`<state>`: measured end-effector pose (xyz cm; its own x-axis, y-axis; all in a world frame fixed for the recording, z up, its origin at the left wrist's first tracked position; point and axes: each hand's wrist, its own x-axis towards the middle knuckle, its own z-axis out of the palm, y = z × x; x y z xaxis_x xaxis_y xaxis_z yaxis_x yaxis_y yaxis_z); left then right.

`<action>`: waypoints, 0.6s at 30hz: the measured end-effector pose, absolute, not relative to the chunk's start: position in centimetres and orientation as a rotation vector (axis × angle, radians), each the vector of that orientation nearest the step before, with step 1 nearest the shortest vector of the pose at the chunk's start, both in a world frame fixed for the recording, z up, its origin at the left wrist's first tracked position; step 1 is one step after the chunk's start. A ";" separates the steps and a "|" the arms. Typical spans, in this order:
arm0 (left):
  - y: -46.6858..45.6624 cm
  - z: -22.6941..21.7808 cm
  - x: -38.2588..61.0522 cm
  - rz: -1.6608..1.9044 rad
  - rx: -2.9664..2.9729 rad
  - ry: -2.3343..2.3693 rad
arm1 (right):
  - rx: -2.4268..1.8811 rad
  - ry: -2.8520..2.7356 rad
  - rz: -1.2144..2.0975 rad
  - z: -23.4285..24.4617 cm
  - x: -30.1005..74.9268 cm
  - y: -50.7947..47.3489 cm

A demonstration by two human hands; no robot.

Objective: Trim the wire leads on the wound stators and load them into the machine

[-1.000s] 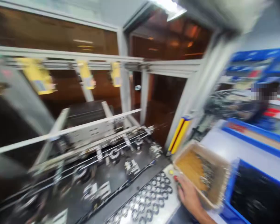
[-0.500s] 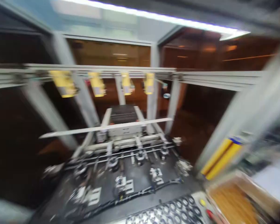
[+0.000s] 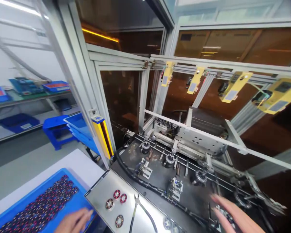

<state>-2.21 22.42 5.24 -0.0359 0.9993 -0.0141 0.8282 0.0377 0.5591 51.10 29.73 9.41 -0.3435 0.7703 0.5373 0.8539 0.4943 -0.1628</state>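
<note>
My left hand (image 3: 74,220) is at the bottom, over the near right edge of a blue tray (image 3: 86,198). Its fingers stretch to the right, slightly blurred, and nothing shows in them. The tray holds many dark ring-shaped parts (image 3: 49,202) that look like motor stators. At the lower right, my right hand (image 3: 235,215) reaches over a small metal fixture (image 3: 224,213) on the black machine bed. Its thumb and fingers are apart on either side of the fixture; touching or not, I cannot tell.
Several stators (image 3: 119,221) and cutting pliers (image 3: 137,204) lie on a metal plate (image 3: 103,184) between my hands. Fixtures (image 3: 176,187), a black cable (image 3: 157,189) and a metal crossbar (image 3: 208,131) span the machine. Yellow units (image 3: 236,85) hang above; a yellow post sensor (image 3: 103,136) stands left.
The view has swung left and sharpened, bringing in the blue tray, the metal plate with pliers, and both my hands. Neither hand showed clearly before.
</note>
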 end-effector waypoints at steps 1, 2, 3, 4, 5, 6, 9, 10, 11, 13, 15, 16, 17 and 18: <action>24.5 6.4 -2.4 0.582 1.992 1.859 | -1.243 -2.262 -0.159 10.6 47.8 32.9; 26.8 7.5 -2.4 0.584 2.129 1.833 | -1.175 -2.443 -0.028 11.3 44.2 36.3; 29.2 8.6 -2.1 0.597 2.189 1.796 | -1.127 -2.524 0.022 11.6 40.6 39.7; 31.6 9.5 -1.7 0.618 2.229 1.765 | -1.091 -2.575 0.045 11.4 37.2 43.0; 33.8 10.1 -1.0 0.636 2.269 1.730 | -1.054 -2.630 0.064 10.8 34.1 46.0; 35.8 10.5 -0.3 0.648 2.308 1.701 | -1.021 -2.680 0.073 9.9 31.4 48.6; 39.9 10.3 1.8 0.646 2.424 1.650 | -0.941 -2.774 0.051 6.9 26.4 53.2; 40.8 10.0 2.3 0.627 2.459 1.643 | -0.914 -2.778 0.038 6.0 25.7 53.8; 41.6 9.6 2.7 0.599 2.493 1.635 | -0.883 -2.769 0.028 5.1 25.3 54.1; 43.2 8.8 3.4 0.511 2.557 1.597 | -0.817 -2.721 0.027 3.4 25.4 54.5; 45.0 7.9 3.8 0.435 2.583 1.593 | -0.747 -2.654 0.067 1.7 26.2 55.4; 45.9 7.5 4.0 0.409 2.585 1.595 | -0.733 -2.611 0.097 0.8 26.7 56.1; 46.9 7.1 4.3 0.396 2.583 1.596 | -0.736 -2.569 0.134 0.1 27.1 56.8; 47.7 6.8 4.6 0.392 2.578 1.597 | -0.769 -2.516 0.164 -0.6 27.6 57.5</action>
